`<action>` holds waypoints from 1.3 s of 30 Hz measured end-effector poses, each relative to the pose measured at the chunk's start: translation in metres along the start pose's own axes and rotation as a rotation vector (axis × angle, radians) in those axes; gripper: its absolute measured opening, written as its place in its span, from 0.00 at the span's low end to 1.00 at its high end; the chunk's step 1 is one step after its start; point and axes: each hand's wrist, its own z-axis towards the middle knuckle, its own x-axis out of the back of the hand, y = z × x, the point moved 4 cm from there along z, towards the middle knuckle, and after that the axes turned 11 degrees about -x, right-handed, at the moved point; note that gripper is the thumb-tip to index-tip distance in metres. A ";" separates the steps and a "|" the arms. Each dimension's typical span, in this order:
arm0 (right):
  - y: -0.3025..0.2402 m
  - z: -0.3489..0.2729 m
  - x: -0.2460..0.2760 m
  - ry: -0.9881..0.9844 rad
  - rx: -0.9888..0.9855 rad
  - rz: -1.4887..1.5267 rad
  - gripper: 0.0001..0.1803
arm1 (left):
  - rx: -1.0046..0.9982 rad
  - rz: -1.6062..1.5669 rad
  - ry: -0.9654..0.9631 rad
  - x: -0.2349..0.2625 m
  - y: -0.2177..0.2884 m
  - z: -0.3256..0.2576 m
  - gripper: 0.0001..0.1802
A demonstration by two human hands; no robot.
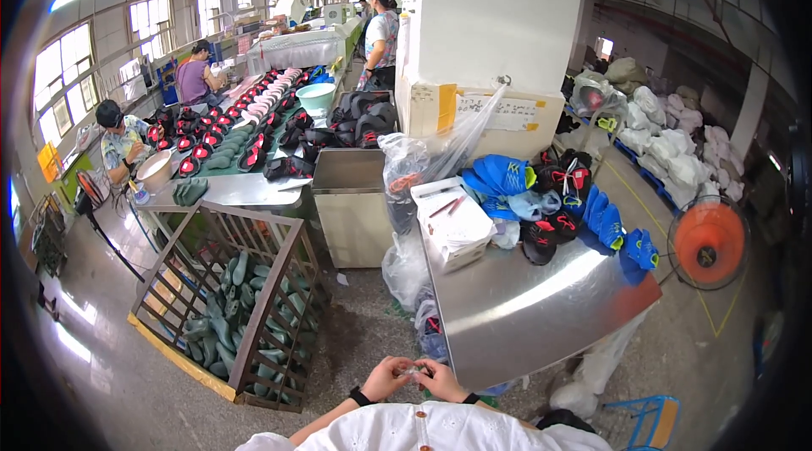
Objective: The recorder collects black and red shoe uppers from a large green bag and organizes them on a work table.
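My left hand [387,378] and my right hand [441,382] meet in front of my body at the lower middle. Fingertips of both are pinched together around a small whitish, see-through thing [413,370], too small to name. Just to the right and ahead of them is the metal-topped table [524,307]. On it lie blue shoe uppers [505,175], black and red shoe uppers [541,241], and a stack of white papers [452,218] in a white box. Neither hand touches the table.
A slatted cart [288,282] full of green shoe lasts [222,320] stands at left. Behind it, a long bench bears rows of shoe parts [245,117]. Several co-workers are there, one standing [381,36]. An orange fan [709,241] and a blue stool [647,421] are at right.
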 end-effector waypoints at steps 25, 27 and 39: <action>0.000 0.003 0.003 0.185 0.087 -0.039 0.07 | 0.175 -0.230 -0.102 -0.008 -0.008 -0.004 0.10; -0.004 0.001 0.003 0.157 0.032 0.035 0.07 | 0.216 -0.263 -0.107 -0.005 0.006 -0.004 0.12; -0.007 -0.002 0.007 0.265 0.059 -0.093 0.08 | 0.135 -0.167 -0.190 -0.014 -0.012 -0.002 0.15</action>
